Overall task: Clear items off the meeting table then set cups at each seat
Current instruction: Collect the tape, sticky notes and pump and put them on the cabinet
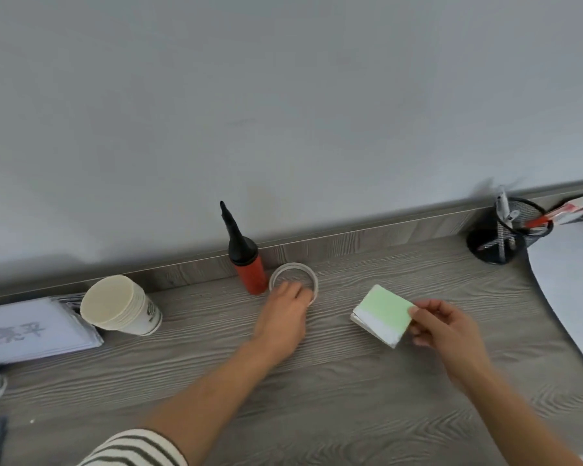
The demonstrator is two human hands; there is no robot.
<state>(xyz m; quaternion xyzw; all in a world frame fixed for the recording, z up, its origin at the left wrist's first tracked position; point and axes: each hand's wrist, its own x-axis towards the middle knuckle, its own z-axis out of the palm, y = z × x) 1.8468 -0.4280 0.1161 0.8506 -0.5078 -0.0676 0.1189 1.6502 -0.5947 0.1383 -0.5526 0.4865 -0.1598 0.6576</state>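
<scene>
The right hand [446, 331] pinches a notepad [382, 312] by its near corner, thumb on top and fingers underneath, tilting it just off the desk [350, 381]. The pad looks light, but its loose sheets could fan, so a grip across the bound edge would be steadier. The left hand [285, 309] lies over the near rim of a tape roll [293, 265]. Blur hides whether its fingers have closed on it. The roll looks light, stiff and smooth, best hooked through its hole. A pump [248, 267] stands just left of those fingers. The stack of cups [122, 306] is farther left and looks easily crushed.
</scene>
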